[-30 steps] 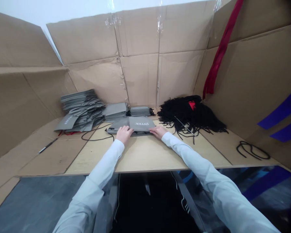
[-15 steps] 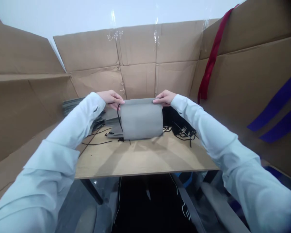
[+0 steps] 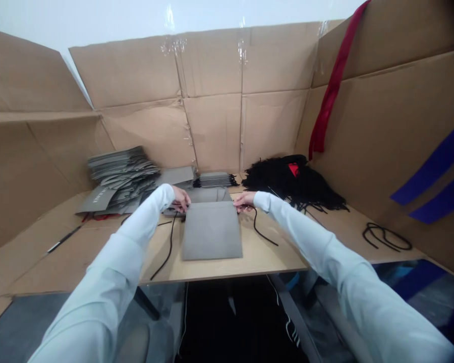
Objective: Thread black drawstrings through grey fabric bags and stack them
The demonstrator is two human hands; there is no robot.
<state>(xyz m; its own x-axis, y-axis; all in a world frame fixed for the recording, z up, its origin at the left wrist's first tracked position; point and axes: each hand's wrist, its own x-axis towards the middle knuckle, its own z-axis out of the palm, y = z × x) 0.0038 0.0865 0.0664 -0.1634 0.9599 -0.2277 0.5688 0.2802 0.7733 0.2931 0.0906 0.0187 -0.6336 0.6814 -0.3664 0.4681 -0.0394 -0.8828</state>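
A grey paper bag (image 3: 212, 233) lies flat on the wooden table top (image 3: 276, 252), its plain face up and its top edge folded toward the far side. My left hand (image 3: 180, 198) pinches the bag's top left corner. My right hand (image 3: 244, 200) grips the top right corner. A black cord (image 3: 170, 247) hangs down on the left side of the bag, and a second black cord (image 3: 262, 230) curves out on the right. Where the cords attach is hidden behind my fingers.
Stacks of grey bags (image 3: 121, 169) stand at the back left, with smaller stacks (image 3: 214, 180) beside them. A heap of black cords (image 3: 283, 177) lies back right. A black pen (image 3: 64, 239) and a loose cord (image 3: 386, 237) lie on cardboard, which walls the table.
The bag, held up between my hands half a second ago, now lies flat nearer me. One second ago it lay printed side up on the stack, under my flat hands.
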